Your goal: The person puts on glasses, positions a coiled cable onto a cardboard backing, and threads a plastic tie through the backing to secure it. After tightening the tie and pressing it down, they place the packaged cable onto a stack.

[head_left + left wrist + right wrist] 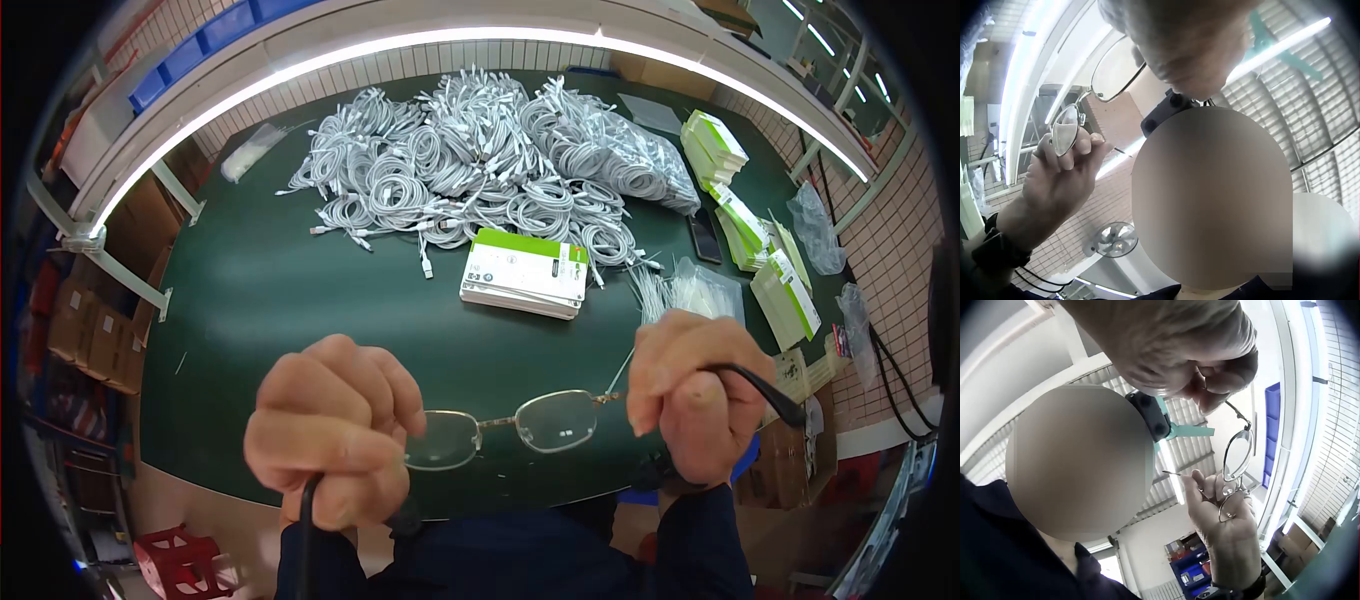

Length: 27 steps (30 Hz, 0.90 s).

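Between my two hands, above the near part of the green table, hangs a pair of thin-rimmed eyeglasses (557,421). My left hand (335,425) grips one temple with curled fingers; its dark tip points down below the fist. The other temple is held by my right hand (695,395), its black tip sticking out to the right. Both lenses face the table in the head view. The left wrist view shows a lens (1066,130) before the right hand (1060,178). In the right wrist view the left hand (1225,528) is behind the rims.
A heap of coiled white cables (430,170) covers the back of the table (250,300). In front of it lies a stack of green-and-white packages (523,272). More packages (715,150), a phone (705,237) and a clear bag (708,290) are at the right.
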Available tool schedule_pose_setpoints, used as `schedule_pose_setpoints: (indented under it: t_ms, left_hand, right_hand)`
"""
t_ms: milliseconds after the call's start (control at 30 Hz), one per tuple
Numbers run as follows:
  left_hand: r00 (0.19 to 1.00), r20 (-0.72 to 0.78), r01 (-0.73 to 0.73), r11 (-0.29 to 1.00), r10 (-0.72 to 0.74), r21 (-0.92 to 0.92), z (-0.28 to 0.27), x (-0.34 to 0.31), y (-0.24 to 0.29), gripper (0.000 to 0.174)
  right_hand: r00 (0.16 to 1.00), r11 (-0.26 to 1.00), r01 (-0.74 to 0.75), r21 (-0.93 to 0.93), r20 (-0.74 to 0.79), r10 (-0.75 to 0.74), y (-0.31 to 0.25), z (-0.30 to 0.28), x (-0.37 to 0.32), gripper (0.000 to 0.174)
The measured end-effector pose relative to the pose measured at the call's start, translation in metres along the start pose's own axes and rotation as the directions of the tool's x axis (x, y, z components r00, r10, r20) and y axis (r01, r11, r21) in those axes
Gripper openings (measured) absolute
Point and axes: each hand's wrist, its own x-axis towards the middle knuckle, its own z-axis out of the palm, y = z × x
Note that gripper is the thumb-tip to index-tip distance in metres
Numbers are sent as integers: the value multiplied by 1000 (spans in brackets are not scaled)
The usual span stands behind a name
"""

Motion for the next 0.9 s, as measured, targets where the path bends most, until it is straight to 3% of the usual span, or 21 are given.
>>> schedule_pose_setpoints:
  t_ms: [33, 133, 333, 500, 633, 700, 767, 900]
  left_hand:
    - [998, 40, -42, 999, 43, -24, 1, 7, 7, 43]
    - [995, -49, -99, 983, 92, -158, 10, 17, 25, 41]
    - [988, -45, -153, 967, 147, -206, 5, 30, 55, 34]
    - [988, -15, -155, 968, 155, -197, 6, 26, 61, 31]
    - [988, -2, -154, 969, 157, -194, 7, 23, 67, 29]
    - [988, 10, -151, 970, 156, -193, 5, 21, 70, 28]
    - [988, 25, -147, 972, 154, -182, 5, 19, 74, 27]
    - [988, 47, -135, 976, 144, -170, 7, 14, 78, 26]
  right_hand:
    - [997, 997, 74, 31, 34, -75, -7, -2, 0, 17]
    - [982, 986, 127, 108, 124, -140, -37, -8, 0, 14]
    - [976, 962, 171, 212, 96, -195, -71, -11, -11, 10]
    - [986, 979, 24, 203, 155, -57, -102, -27, -18, 18]
    - [938, 941, -269, 205, 278, 207, -123, -35, -19, 29]
    - [991, 984, -21, 177, 135, -3, -110, -24, -36, 27]
    - [982, 974, 167, 153, 59, -178, -96, -14, -43, 27]
    - [972, 962, 205, 181, 76, -222, -82, -10, -42, 27]
